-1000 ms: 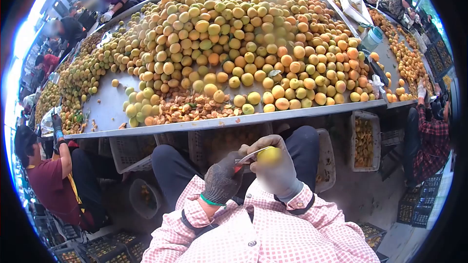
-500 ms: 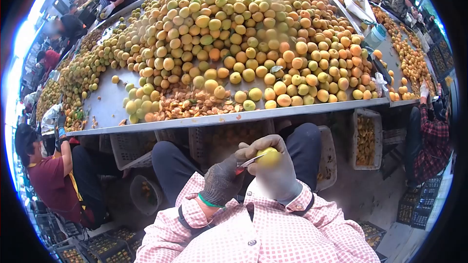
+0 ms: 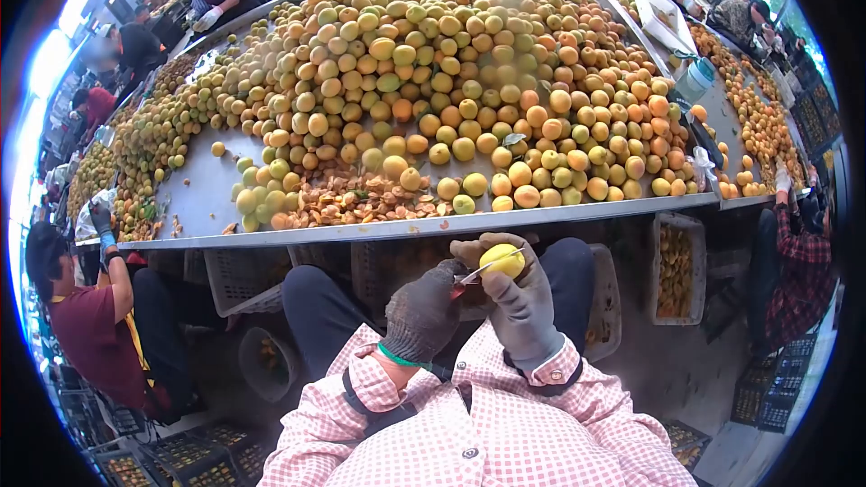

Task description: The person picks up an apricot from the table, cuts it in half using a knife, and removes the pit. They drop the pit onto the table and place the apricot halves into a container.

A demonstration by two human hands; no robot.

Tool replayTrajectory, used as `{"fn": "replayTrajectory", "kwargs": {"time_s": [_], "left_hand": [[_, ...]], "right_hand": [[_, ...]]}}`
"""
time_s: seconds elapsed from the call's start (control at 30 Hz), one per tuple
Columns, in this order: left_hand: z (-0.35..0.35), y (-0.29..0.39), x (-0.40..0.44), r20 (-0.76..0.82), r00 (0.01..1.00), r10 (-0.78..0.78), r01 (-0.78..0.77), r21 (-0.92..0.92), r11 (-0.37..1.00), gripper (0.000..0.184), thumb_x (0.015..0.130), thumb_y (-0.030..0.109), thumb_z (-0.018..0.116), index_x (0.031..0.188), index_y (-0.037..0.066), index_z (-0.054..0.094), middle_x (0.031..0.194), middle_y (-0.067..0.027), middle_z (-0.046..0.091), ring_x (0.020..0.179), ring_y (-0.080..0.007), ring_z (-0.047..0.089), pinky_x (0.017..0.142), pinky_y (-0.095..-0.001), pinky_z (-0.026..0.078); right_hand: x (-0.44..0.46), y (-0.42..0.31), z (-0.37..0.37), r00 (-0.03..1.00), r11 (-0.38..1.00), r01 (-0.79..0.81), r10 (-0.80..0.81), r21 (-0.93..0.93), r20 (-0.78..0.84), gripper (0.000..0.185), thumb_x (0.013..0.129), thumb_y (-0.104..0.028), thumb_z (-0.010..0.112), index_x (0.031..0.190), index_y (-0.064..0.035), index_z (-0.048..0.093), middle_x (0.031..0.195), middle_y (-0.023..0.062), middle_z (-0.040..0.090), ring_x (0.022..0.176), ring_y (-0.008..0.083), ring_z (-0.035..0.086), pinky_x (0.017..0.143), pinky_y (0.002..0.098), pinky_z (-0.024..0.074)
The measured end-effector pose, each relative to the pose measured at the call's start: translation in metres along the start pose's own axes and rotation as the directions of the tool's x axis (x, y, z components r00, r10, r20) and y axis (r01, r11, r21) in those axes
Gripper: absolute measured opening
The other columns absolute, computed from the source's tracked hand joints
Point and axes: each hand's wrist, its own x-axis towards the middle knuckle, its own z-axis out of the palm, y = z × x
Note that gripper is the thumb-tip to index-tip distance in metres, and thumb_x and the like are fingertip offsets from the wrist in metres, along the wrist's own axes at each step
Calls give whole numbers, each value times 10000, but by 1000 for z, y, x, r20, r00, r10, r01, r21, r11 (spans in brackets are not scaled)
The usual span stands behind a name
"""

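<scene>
My left hand [image 3: 421, 314], in a dark knitted glove with a green cuff, is closed round a small knife with a reddish handle [image 3: 458, 289]. Its thin blade [image 3: 475, 273] lies against a yellow apricot [image 3: 502, 261]. The apricot is gripped in the fingers of my right hand [image 3: 523, 308], which wears a grey glove. Both hands are close together above my lap, just in front of the table edge. Beyond them, a pile of apricots [image 3: 433, 63] covers much of the metal table [image 3: 216, 189]. Near its front edge lies a heap of brownish-orange apricot pieces [image 3: 365, 198].
White crates stand below the table, one on the left [image 3: 239, 284] and one holding yellow pieces [image 3: 677, 271]. A pale bucket [image 3: 268, 362] sits on the floor. People sit at left [image 3: 95, 334] and right [image 3: 798, 261]. A teal-lidded container [image 3: 695, 79] stands at right.
My right hand has turned and risen slightly with the apricot, whose yellow surface shows more. My left hand has moved a little upward and right with the knife.
</scene>
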Motion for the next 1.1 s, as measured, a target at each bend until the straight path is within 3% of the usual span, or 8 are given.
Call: {"fn": "replayTrajectory", "kwargs": {"time_s": [0.1, 0.2, 0.3, 0.37, 0.43, 0.77, 1.03, 1.1], "left_hand": [[-3, 3, 3, -50, 997, 51, -52, -17, 999, 248, 772, 129, 642, 1016, 111, 605, 808, -169, 644, 750, -373, 634, 617, -441, 496], [-3, -15, 6, -13, 998, 59, -58, 59, 997, 250, 775, 136, 643, 1020, 106, 603, 803, -167, 641, 748, -376, 632, 618, -446, 494], [0, -12, 1, -57, 995, 88, -86, 24, 996, 248, 779, 134, 640, 1022, 103, 602, 785, -168, 636, 743, -378, 630, 619, -445, 495], [0, -6, -1, -40, 997, 68, -68, 3, 998, 246, 778, 139, 643, 1018, 101, 606, 781, -168, 634, 738, -377, 630, 619, -444, 495], [-1, -6, 0, -30, 998, 53, -53, -9, 999, 244, 777, 144, 647, 1014, 100, 610, 777, -169, 633, 734, -375, 630, 619, -443, 496], [21, -26, -6, -101, 995, 15, -22, -68, 997, 275, 768, 265, 688, 989, 114, 623, 772, -159, 640, 720, -362, 639, 620, -446, 497], [50, -42, -3, -134, 987, 87, -103, -116, 988, 301, 780, 235, 672, 1048, 128, 586, 863, -153, 658, 762, -356, 644, 629, -436, 504], [48, -39, -3, -126, 990, 55, -75, -152, 986, 266, 786, 235, 663, 1016, 135, 575, 841, -151, 657, 747, -364, 639, 616, -443, 500]], "right_hand": [[1, 1, 5, 1000, 980, -15, 12, 197, 12, 425, 882, -149, 651, 1237, -27, 451, 1209, 125, 574, 1011, 161, 596, 910, 307, 478], [5, -12, -4, 997, 984, -83, 83, -156, -5, 502, 796, -211, 750, 1205, -35, 518, 1139, 73, 605, 1016, 113, 568, 897, 240, 450], [1, -14, -5, 999, 987, -43, 45, -153, 12, 521, 763, -194, 779, 1190, -28, 532, 1131, 55, 601, 1004, 85, 559, 871, 204, 452], [-2, -5, -5, 1000, 988, -27, 29, -150, 9, 510, 793, -230, 750, 1206, -40, 520, 1134, 66, 600, 1022, 132, 568, 889, 273, 470], [-1, 7, 0, 998, 972, -61, 64, 226, -5, 433, 866, -164, 671, 1235, -28, 488, 1121, 82, 599, 992, 161, 594, 896, 304, 480], [-7, 33, 3, 994, 976, -84, 97, 203, -54, 470, 947, -423, 488, 1286, -100, 441, 1208, 99, 571, 1170, 225, 499, 1027, 429, 369], [3, 45, -2, 968, 959, -22, 91, 283, -233, 450, 969, -414, 448, 1221, -44, 498, 1135, 89, 606, 1071, 193, 562, 996, 311, 390], [5, 34, -4, 983, 971, 143, -162, -192, -88, 431, 964, -377, 487, 1227, -37, 502, 1141, 93, 604, 1061, 165, 558, 983, 305, 402]]}}
